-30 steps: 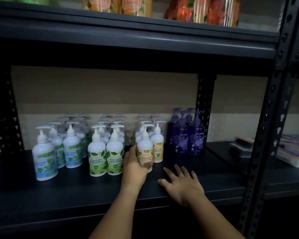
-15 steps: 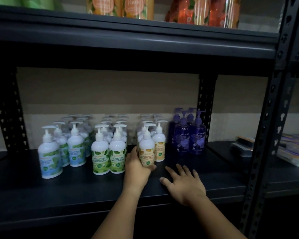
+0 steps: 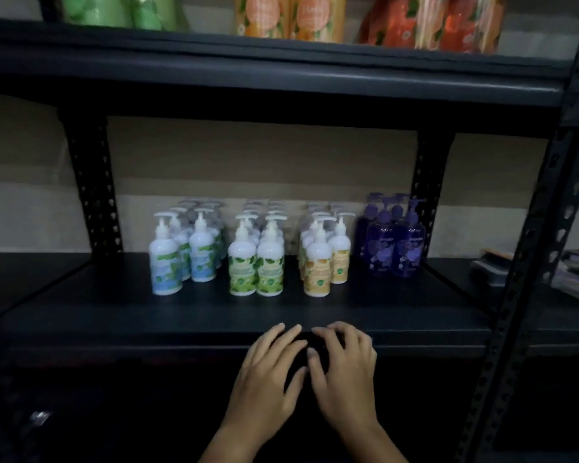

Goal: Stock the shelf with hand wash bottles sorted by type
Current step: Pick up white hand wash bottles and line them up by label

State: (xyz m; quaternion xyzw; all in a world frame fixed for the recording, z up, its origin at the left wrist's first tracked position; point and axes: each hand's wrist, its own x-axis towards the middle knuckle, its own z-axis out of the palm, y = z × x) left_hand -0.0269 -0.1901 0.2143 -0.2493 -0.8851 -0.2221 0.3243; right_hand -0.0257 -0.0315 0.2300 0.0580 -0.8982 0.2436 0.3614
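Note:
On the dark shelf board (image 3: 114, 315) stand pump bottles in rows by type: blue-label bottles (image 3: 166, 262) at the left, green-label bottles (image 3: 256, 265) beside them, yellow-label bottles (image 3: 318, 267) further right, and purple bottles (image 3: 391, 248) at the far right. The front yellow-label bottle stands free. My left hand (image 3: 268, 372) and my right hand (image 3: 345, 369) hover side by side in front of the shelf's front edge, fingers relaxed, holding nothing.
The upper shelf (image 3: 281, 71) carries green, orange and red refill packs (image 3: 288, 18). A black perforated post (image 3: 528, 262) rises at the right. Beyond it, flat packets (image 3: 575, 279) lie on the neighbouring shelf. Bare board lies in front of the bottles.
My left hand let go of the front yellow-label bottle and drew back. My right hand lifted off the shelf board. Both hands now sit at the shelf edge; the view pulled back.

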